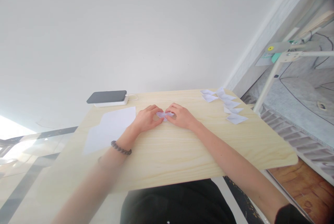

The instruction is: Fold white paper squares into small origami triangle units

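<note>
Over the middle of the wooden table [167, 161], a small folded white paper [164, 114] is pinched between both hands. My left hand [148, 117] grips its left end between thumb and fingers, a dark bead bracelet on the wrist. Thumb and index finger of my right hand [180, 115] hold its right end. Fingers cover parts of the paper, so its full shape is hidden. To the left of my left hand lie flat white paper sheets [111, 126], partly overlapping.
Several folded paper pieces [237, 118] with pointed ends sit at the table's far right. A dark phone [106, 96] rests on a white block [112, 102] with a cable at the back left. Behind the table rises a white wall [156, 36]; a white metal frame [270, 81] stands to the right.
</note>
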The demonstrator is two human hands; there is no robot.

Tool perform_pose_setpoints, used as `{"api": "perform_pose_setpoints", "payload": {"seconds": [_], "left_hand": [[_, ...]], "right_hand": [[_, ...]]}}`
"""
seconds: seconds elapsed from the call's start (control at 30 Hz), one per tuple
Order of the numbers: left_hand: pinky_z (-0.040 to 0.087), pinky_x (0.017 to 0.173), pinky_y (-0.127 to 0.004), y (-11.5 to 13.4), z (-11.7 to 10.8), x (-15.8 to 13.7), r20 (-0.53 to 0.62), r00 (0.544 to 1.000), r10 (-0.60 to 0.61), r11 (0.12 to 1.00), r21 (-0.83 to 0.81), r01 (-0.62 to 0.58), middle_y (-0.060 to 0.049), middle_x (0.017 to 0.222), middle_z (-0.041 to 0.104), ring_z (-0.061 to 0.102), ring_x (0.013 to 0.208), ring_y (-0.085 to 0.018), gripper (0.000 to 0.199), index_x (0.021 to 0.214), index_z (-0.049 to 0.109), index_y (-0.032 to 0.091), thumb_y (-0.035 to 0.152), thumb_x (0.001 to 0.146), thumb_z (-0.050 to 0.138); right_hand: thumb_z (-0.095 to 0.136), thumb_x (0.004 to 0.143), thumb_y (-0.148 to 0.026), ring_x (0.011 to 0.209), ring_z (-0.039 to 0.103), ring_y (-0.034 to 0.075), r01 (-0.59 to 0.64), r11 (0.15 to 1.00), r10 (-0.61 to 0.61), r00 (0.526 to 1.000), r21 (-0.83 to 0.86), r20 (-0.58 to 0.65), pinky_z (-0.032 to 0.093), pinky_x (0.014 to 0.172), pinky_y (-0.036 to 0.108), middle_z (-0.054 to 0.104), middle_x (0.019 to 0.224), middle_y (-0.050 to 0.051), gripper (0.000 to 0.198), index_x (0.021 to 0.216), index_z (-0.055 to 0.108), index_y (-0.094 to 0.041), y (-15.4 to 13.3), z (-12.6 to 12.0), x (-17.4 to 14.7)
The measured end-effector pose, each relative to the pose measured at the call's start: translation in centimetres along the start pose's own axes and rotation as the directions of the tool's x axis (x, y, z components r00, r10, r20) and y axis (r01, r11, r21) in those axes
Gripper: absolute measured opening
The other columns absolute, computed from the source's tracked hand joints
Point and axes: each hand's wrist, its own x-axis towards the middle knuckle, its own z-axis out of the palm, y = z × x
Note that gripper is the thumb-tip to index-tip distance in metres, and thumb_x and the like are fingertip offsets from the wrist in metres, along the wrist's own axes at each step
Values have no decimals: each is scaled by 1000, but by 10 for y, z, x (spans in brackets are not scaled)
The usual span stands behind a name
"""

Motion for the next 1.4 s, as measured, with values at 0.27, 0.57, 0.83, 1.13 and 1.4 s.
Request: {"api": "perform_pose_setpoints", "payload": {"seconds": [0.27,0.57,0.83,1.13,1.4], "left_hand": [[44,64,-27,6,-1,0,43,998,40,998,44,-42,-3,95,53,54,86,-18,27,98,53,22,39,79,44],[43,61,-29,11,2,0,55,998,17,983,181,-26,-5,98,53,51,89,-21,26,94,56,22,39,77,46],[44,65,-30,5,4,2,13,998,-62,986,158,59,-5,93,56,49,91,-22,28,96,57,23,40,79,44],[44,77,-30,-11,6,3,-56,991,-123,988,-101,117,-2,96,60,56,86,-17,31,102,52,24,40,76,53],[46,74,-27,-27,7,2,-101,985,-141,957,-268,109,-1,90,64,59,77,-14,20,90,61,21,33,78,49]], "right_hand": [[57,70,-29,86,51,17,-11,989,18,999,-150,45,37,82,31,57,89,4,20,88,62,-20,-3,6,2],[59,70,-32,85,49,17,-2,993,9,998,-122,58,37,80,30,58,86,3,19,86,63,-22,-3,7,2],[54,75,-41,86,52,16,-39,999,40,998,-15,48,40,77,29,59,93,4,26,92,61,-22,3,-4,2],[46,81,-19,78,58,13,-68,995,66,997,67,35,41,72,25,64,90,1,18,94,59,-21,19,-10,3],[46,82,-22,72,60,13,-112,992,114,993,55,-23,43,70,25,67,91,0,22,98,61,-26,22,-9,2]]}}
